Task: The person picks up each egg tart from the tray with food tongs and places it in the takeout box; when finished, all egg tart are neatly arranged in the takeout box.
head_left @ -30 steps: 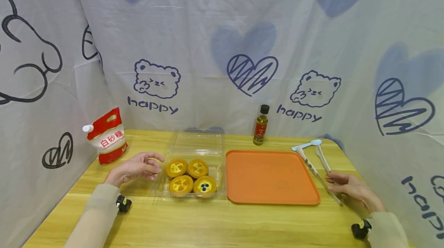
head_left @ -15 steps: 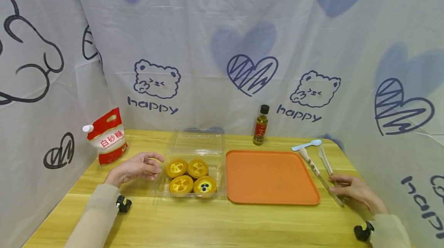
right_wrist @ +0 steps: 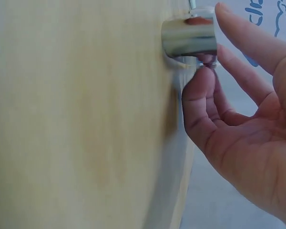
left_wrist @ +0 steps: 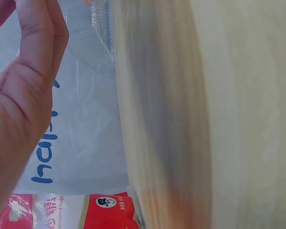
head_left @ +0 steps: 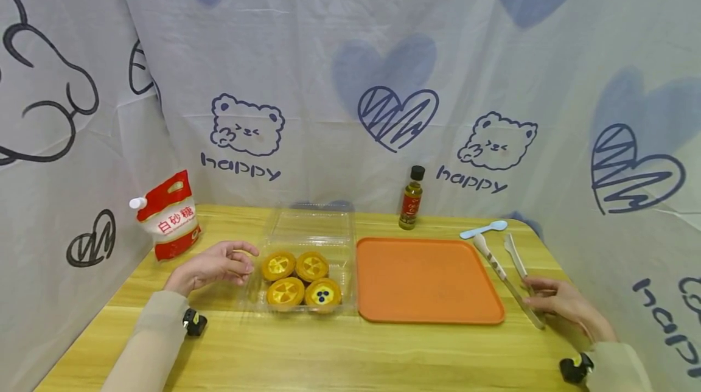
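On the right of the head view, tongs (head_left: pixel 510 293) with pale tips and metal arms lie beside the orange tray (head_left: pixel 429 280), their arms spread apart. My right hand (head_left: pixel 564 304) pinches them between thumb and fingers close to the bent metal end (right_wrist: pixel 189 38), as the right wrist view also shows. To the left, my left hand (head_left: pixel 216 265) holds nothing, its fingers loosely bent near the left side of a clear plastic box (head_left: pixel 347 270). Several round tarts (head_left: pixel 286 292) sit in this box, one topped with blue berries; its lid (head_left: pixel 312 221) stands back.
A red and white sugar bag (head_left: pixel 174 215) with a white spout stands at the back left. Behind the tray stands a small bottle (head_left: pixel 411 200) with a black cap. A pale blue spoon (head_left: pixel 484 230) lies at the back right. Patterned cloth (head_left: pixel 317 136) hangs behind the table.
The tongs have shifted slightly right and toward me with my right hand, and the gap between their tips looks a little changed. My left hand has stayed in place.
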Available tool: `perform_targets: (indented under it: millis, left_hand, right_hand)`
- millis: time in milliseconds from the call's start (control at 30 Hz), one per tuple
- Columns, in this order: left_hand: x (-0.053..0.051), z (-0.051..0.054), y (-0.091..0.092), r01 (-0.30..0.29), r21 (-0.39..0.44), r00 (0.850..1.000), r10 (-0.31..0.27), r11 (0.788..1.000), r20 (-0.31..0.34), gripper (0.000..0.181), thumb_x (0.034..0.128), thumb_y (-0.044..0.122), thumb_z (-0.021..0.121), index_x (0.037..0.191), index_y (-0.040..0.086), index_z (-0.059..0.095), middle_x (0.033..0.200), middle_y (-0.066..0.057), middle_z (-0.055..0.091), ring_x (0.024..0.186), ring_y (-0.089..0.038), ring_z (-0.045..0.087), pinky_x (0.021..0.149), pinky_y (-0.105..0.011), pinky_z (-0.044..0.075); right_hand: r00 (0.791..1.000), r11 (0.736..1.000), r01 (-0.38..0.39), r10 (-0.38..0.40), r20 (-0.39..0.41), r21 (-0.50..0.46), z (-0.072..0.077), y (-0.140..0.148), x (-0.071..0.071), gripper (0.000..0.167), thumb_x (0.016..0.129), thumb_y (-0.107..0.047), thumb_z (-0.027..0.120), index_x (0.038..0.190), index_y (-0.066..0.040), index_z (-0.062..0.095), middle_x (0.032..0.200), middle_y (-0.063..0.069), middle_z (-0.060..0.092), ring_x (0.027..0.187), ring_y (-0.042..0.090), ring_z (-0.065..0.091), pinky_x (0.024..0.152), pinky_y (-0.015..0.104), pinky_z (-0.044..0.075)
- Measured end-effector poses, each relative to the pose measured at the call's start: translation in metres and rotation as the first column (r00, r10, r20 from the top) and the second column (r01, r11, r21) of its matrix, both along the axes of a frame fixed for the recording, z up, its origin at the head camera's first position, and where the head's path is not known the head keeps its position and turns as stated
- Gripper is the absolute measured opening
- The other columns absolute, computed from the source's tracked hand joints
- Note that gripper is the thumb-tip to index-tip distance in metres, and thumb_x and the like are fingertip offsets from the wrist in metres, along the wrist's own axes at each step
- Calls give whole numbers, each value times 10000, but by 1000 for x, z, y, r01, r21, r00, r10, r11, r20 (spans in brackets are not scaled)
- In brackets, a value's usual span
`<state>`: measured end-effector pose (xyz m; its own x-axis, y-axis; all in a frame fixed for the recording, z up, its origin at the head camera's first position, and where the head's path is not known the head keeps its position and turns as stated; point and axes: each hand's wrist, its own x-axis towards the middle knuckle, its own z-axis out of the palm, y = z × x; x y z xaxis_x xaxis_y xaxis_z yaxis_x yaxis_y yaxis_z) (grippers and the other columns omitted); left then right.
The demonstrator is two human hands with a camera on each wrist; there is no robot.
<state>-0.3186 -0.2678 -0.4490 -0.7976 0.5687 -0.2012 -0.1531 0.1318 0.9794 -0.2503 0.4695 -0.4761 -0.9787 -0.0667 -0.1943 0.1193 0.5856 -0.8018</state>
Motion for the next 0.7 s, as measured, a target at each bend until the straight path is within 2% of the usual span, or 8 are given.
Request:
perform_targets:
  millis: [100, 233, 400, 533, 700]
  left_hand:
    - [-1, -1, 0, 0, -5, 1000, 0, 1000, -3, 474, 927, 24, 624, 1307, -106, 372, 910, -66, 655, 753, -159, 640, 722, -298, 600]
    - [-2, -1, -1, -2, -19, 1000, 1, 1000, -8, 493, 926, 29, 625, 1315, -113, 357, 915, -74, 657, 750, -158, 642, 724, -297, 600]
    - [-3, -1, -3, -10, -33, 1000, 9, 999, -23, 507, 932, 38, 622, 1326, -120, 346, 924, -92, 660, 745, -157, 643, 722, -303, 600]
    - [-3, -1, -3, -2, -41, 999, 0, 999, -34, 517, 939, 50, 619, 1335, -127, 337, 933, -117, 661, 751, -161, 639, 730, -314, 600]
    - [-2, -2, 0, 12, -44, 999, -13, 999, -42, 485, 951, 51, 599, 1321, -125, 339, 924, -143, 658, 747, -163, 625, 724, -312, 595]
  right_hand:
    - [1000, 1000, 11, -12, -24, -9, 2, -2, 0, 677, 866, -181, 748, 1397, 100, 436, 1341, 342, 491, 915, 80, 601, 754, 290, 573]
    - [997, 999, 14, -10, -76, 51, 8, -6, -1, 672, 859, -200, 757, 1389, 87, 459, 1327, 347, 485, 918, 91, 581, 732, 279, 565]
    - [991, 993, -63, 74, -111, 95, 19, -19, -9, 654, 870, -217, 744, 1397, 63, 475, 1289, 283, 579, 967, 72, 578, 764, 218, 546]
    - [981, 986, -158, 162, -107, 43, 24, -33, -18, 621, 900, -183, 708, 1404, 76, 455, 1273, 285, 584, 1006, 80, 599, 798, 221, 551]
    - [970, 971, -234, 230, -78, -43, 25, -54, -30, 632, 916, -172, 689, 1421, 93, 417, 1314, 315, 547, 1045, 91, 607, 821, 251, 560]
